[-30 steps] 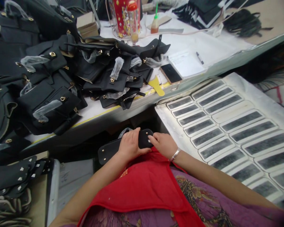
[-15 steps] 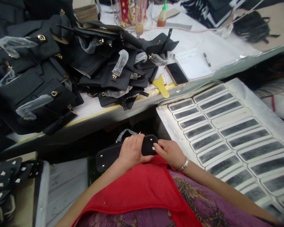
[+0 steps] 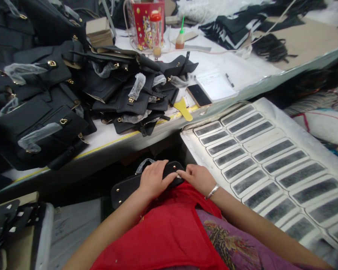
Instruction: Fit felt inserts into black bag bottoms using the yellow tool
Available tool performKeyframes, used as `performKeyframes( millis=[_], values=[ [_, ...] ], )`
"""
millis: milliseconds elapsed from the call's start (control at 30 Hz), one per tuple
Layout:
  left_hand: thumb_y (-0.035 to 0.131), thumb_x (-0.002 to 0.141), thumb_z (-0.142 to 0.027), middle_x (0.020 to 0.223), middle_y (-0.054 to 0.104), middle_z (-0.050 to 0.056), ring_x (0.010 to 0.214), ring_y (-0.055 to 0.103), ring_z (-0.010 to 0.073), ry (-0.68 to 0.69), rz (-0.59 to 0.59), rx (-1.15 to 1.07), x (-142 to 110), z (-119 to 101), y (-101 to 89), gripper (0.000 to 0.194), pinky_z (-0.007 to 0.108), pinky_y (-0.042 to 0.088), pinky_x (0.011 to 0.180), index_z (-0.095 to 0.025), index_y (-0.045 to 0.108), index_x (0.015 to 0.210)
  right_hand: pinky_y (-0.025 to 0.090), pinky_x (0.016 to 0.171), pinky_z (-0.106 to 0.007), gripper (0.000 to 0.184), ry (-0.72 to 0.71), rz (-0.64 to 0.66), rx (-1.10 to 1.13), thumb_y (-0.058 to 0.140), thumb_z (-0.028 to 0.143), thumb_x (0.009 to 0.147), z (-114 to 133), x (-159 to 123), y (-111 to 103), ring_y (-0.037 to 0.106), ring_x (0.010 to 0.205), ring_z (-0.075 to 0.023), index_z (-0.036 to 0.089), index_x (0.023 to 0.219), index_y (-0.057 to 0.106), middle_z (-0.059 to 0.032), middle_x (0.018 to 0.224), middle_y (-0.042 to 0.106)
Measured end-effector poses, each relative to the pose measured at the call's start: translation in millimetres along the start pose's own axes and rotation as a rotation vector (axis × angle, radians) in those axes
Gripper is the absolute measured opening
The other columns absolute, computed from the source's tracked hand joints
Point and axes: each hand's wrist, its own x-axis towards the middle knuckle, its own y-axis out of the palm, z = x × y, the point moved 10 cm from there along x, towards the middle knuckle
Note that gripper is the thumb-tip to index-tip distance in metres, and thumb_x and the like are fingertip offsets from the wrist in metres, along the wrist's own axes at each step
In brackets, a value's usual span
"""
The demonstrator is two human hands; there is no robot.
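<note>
A long black leather bag base (image 3: 126, 187) with small gold studs lies across my lap, above a red apron (image 3: 169, 228). My left hand (image 3: 153, 179) lies over the middle of the piece, fingers curled round its far edge. My right hand (image 3: 195, 178), with a silver bracelet on the wrist, pinches the piece's right end with its fingertips. A clear plastic strip (image 3: 144, 164) sticks out behind my left hand.
A pile of black bag parts with gold clasps (image 3: 73, 93) covers the white table (image 3: 124, 135) ahead. A phone (image 3: 199, 95), a yellow scraper (image 3: 183, 108), paper with a pen (image 3: 230, 80) and a red box (image 3: 143, 22) lie beyond. A board of grey strips (image 3: 264, 157) sits at my right. Studded black pieces (image 3: 8, 225) are stacked at left.
The view has shifted slightly. My hands stay on the black piece; the right fingertips have moved closer to the left hand at the piece's end.
</note>
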Motion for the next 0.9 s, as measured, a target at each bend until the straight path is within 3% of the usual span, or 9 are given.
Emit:
performKeyframes(
  millis=[133,300,433,667,800,900],
  values=[
    [0.042,0.087,-0.048,0.109,0.060,0.007,0.099,0.055,0.0236,-0.012,0.033,0.080,2.4,0.0,1.2,0.040,0.036,0.043,0.087,-0.019,0.052,0.113,0.029,0.049,-0.022,0.044,0.049,0.000,0.283,0.051,0.057,0.078,-16.2,2.2,11.9,0.046,0.051,-0.0104,0.018,0.060,0.046,0.0024,0.053,0.050],
    [0.045,0.086,-0.050,0.119,0.056,0.007,0.107,0.053,0.0241,0.048,0.077,0.110,-4.5,0.2,3.0,0.048,0.036,0.042,0.089,-0.018,0.047,0.122,0.032,0.049,-0.021,0.035,0.016,0.031,0.455,0.052,0.051,0.079,-15.3,-1.7,25.0,0.047,0.049,-0.0096,0.018,0.071,0.046,0.0046,0.053,0.050],
    [0.049,0.083,-0.054,0.126,0.052,0.012,0.112,0.050,0.0263,0.016,0.097,0.131,-12.2,8.0,2.7,0.059,0.038,0.041,0.091,-0.017,0.042,0.128,0.036,0.047,-0.020,0.027,0.031,0.090,0.598,0.054,0.042,0.079,-14.1,-8.3,34.0,0.050,0.048,-0.0096,0.019,0.076,0.040,0.0056,0.056,0.051],
    [0.056,0.076,-0.057,0.111,0.060,0.010,0.100,0.057,0.0269,-0.036,0.154,0.108,-16.8,7.7,5.3,0.054,0.036,0.044,0.081,-0.019,0.051,0.114,0.041,0.045,-0.020,0.024,0.094,0.196,0.813,0.055,0.034,0.081,-16.4,-18.5,45.6,0.053,0.046,-0.0097,0.019,0.082,0.037,0.0055,0.056,0.052],
    [0.055,0.075,-0.058,0.108,0.061,0.010,0.099,0.057,0.0267,-0.041,0.119,0.101,-15.5,4.3,2.4,0.055,0.036,0.044,0.081,-0.019,0.052,0.113,0.049,0.063,-0.025,0.037,0.058,0.041,0.642,0.065,0.037,0.074,-21.2,-7.4,25.3,0.059,0.065,-0.0122,0.015,0.095,0.045,-0.0034,0.079,0.060],
    [0.054,0.073,-0.064,0.103,0.062,0.011,0.095,0.058,0.0273,-0.106,0.054,0.139,-22.5,18.2,-9.8,0.060,0.036,0.043,0.081,-0.017,0.055,0.109,0.047,0.083,-0.030,0.042,-0.094,0.004,0.571,0.063,0.036,0.075,-5.4,5.7,14.9,0.059,0.088,-0.0157,0.014,0.107,0.049,-0.0098,0.105,0.059]
  ],
)
